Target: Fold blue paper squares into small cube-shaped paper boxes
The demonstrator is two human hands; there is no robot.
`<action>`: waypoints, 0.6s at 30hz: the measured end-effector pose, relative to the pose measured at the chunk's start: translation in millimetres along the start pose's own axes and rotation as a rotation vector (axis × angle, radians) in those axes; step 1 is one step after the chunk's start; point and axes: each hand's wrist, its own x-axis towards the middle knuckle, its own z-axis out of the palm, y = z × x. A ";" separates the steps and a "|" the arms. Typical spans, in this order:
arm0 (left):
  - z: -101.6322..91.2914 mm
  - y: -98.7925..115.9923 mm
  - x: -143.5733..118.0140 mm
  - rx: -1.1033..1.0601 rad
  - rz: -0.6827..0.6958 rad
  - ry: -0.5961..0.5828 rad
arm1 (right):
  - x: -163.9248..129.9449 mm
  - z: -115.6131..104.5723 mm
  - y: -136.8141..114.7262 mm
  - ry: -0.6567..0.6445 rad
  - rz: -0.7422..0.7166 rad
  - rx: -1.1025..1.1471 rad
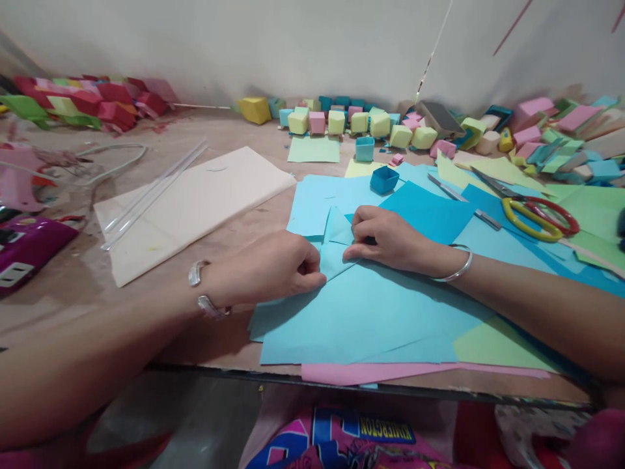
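A small light blue piece of folded paper [336, 251] lies over larger light blue sheets [371, 319], partly hidden by my fingers. My left hand [280, 264] pinches its near left edge between thumb and curled fingers. On its right side, my right hand [378, 234] grips it with thumb and bent fingers. One corner of the piece points away from me between the hands. Just beyond my right hand sits a small open dark blue paper box [384, 179], with a lighter blue one [364, 149] behind it.
Scissors [534, 218] and a craft knife [463, 200] rest on coloured sheets at right. Clear glue sticks [153, 195] lie across cream paper [215, 202] at left, near a purple power strip [34, 251]. Paper boxes [360, 122] line the wall. The table edge [219, 371] is close to me.
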 end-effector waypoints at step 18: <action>-6.1 -0.7 -0.9 -0.196 -0.113 -0.145 | 4.2 0.4 1.8 -0.050 -0.027 -0.064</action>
